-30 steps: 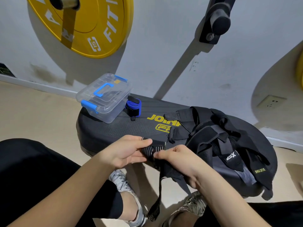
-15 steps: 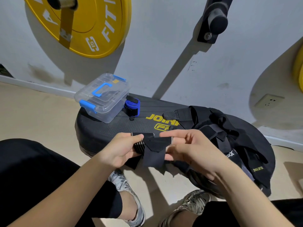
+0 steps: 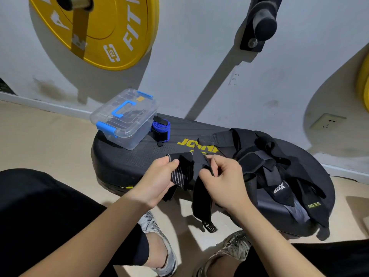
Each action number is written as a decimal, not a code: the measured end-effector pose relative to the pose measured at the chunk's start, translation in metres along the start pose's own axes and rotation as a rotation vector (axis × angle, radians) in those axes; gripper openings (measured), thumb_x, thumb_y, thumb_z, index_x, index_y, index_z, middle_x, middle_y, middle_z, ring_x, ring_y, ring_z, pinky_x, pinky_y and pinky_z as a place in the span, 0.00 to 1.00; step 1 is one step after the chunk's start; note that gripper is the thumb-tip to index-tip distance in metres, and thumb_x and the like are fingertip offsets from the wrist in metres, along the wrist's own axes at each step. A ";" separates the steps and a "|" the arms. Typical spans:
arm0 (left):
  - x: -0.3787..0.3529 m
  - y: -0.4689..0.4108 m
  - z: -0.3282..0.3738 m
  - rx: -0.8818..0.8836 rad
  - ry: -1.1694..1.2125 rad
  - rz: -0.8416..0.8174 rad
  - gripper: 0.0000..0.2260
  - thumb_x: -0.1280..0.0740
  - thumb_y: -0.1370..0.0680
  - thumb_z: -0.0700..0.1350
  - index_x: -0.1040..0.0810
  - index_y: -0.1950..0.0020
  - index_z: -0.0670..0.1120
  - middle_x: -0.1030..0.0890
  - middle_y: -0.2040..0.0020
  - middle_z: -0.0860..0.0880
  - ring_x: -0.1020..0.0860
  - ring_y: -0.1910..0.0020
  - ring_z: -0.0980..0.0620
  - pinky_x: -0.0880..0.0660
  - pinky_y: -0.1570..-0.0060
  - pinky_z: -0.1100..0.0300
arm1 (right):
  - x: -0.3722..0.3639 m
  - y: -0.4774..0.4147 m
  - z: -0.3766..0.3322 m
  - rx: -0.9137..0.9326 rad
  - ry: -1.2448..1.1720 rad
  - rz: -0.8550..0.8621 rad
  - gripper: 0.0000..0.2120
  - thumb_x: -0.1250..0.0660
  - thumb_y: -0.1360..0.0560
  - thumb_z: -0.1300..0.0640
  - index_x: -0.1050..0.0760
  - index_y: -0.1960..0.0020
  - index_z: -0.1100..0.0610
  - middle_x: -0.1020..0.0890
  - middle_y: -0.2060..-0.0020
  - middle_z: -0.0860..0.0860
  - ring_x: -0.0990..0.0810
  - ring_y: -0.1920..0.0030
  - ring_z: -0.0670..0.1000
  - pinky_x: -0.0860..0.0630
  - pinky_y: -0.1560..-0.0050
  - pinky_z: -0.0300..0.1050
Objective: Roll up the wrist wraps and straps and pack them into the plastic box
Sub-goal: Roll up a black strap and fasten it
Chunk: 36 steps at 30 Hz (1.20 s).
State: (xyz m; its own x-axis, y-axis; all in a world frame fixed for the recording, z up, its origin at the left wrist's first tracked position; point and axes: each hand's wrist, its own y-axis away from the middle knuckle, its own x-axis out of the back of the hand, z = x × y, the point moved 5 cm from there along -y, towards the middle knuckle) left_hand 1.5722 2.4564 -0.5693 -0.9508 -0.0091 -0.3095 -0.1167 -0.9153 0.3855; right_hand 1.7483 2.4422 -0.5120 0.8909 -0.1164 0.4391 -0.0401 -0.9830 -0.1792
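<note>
Bench point(image 3: 129, 162) w/ 1 box point(image 3: 124, 116), 1 roll point(image 3: 160, 129)

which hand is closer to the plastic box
Left. The left hand is in front of the plastic box, nearer the person; the right hand is farther right.

Yellow weight plate point(image 3: 103, 27) cropped by top edge, second plate point(image 3: 364, 82) cut at right, logo on the surface point(image 3: 123, 162) half under black straps point(image 3: 253, 158)
</note>
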 end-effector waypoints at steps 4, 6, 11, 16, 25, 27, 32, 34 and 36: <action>-0.004 0.001 -0.001 -0.030 -0.011 -0.009 0.14 0.43 0.11 0.36 0.22 0.32 0.34 0.15 0.38 0.33 0.15 0.44 0.43 0.17 0.42 0.44 | -0.010 0.002 0.004 -0.030 0.000 0.011 0.21 0.28 0.33 0.49 0.41 0.69 0.52 0.30 0.67 0.51 0.30 0.64 0.48 0.34 0.60 0.44; -0.006 0.003 0.000 -0.031 0.011 -0.029 0.14 0.43 0.11 0.36 0.23 0.31 0.33 0.15 0.38 0.33 0.15 0.46 0.43 0.15 0.47 0.48 | -0.013 0.004 0.005 -0.047 0.007 -0.003 0.22 0.27 0.32 0.41 0.36 0.69 0.52 0.26 0.65 0.53 0.27 0.62 0.48 0.31 0.58 0.43; -0.014 0.008 0.005 -0.053 0.055 -0.131 0.15 0.42 0.12 0.36 0.18 0.31 0.41 0.15 0.35 0.40 0.15 0.40 0.46 0.15 0.45 0.53 | -0.021 0.002 0.009 -0.088 -0.089 -0.032 0.06 0.24 0.24 0.47 0.16 0.59 0.47 0.14 0.56 0.43 0.15 0.50 0.45 0.20 0.41 0.53; -0.013 0.008 0.007 -0.066 0.048 -0.133 0.14 0.40 0.12 0.39 0.16 0.32 0.46 0.14 0.36 0.42 0.14 0.39 0.46 0.16 0.49 0.56 | -0.020 0.000 0.012 -0.171 -0.182 0.012 0.12 0.20 0.25 0.55 0.17 0.43 0.48 0.13 0.54 0.42 0.15 0.53 0.43 0.19 0.48 0.42; -0.018 0.009 0.002 -0.041 0.113 -0.162 0.16 0.45 0.11 0.37 0.23 0.27 0.39 0.16 0.32 0.39 0.18 0.31 0.42 0.22 0.31 0.48 | -0.033 0.011 0.025 -0.606 -0.756 -0.117 0.12 0.25 0.19 0.56 0.19 0.39 0.61 0.11 0.48 0.58 0.11 0.52 0.55 0.16 0.57 0.46; -0.020 0.010 0.002 -0.013 0.167 -0.188 0.18 0.46 0.11 0.35 0.23 0.26 0.38 0.18 0.31 0.38 0.20 0.29 0.40 0.26 0.27 0.46 | -0.033 0.011 0.026 -0.630 -0.767 -0.092 0.14 0.25 0.20 0.57 0.20 0.38 0.62 0.11 0.49 0.59 0.12 0.54 0.53 0.17 0.61 0.44; -0.022 0.012 0.000 0.041 0.282 -0.181 0.19 0.45 0.16 0.35 0.21 0.29 0.38 0.18 0.31 0.36 0.21 0.29 0.38 0.26 0.26 0.44 | -0.027 0.009 0.024 -0.616 -0.632 -0.008 0.15 0.22 0.22 0.57 0.20 0.39 0.62 0.10 0.57 0.57 0.13 0.64 0.49 0.20 0.69 0.40; -0.026 0.014 0.000 0.067 0.337 -0.192 0.18 0.40 0.15 0.41 0.21 0.28 0.36 0.19 0.30 0.33 0.22 0.28 0.36 0.27 0.25 0.41 | -0.024 0.007 0.021 -0.558 -0.553 -0.002 0.17 0.20 0.24 0.57 0.22 0.40 0.60 0.11 0.61 0.52 0.13 0.65 0.46 0.21 0.68 0.39; -0.029 0.016 0.001 0.046 0.360 -0.222 0.20 0.38 0.13 0.46 0.22 0.27 0.34 0.20 0.31 0.31 0.20 0.29 0.36 0.25 0.27 0.41 | -0.024 0.007 0.018 -0.512 -0.434 -0.031 0.19 0.18 0.26 0.54 0.24 0.42 0.52 0.11 0.63 0.49 0.13 0.63 0.45 0.19 0.63 0.41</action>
State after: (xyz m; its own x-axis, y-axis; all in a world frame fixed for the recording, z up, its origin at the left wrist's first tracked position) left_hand 1.5971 2.4429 -0.5534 -0.7416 0.0384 -0.6698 -0.3277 -0.8919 0.3117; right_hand 1.7345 2.4404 -0.5401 0.9919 -0.1243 0.0244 -0.1257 -0.9407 0.3152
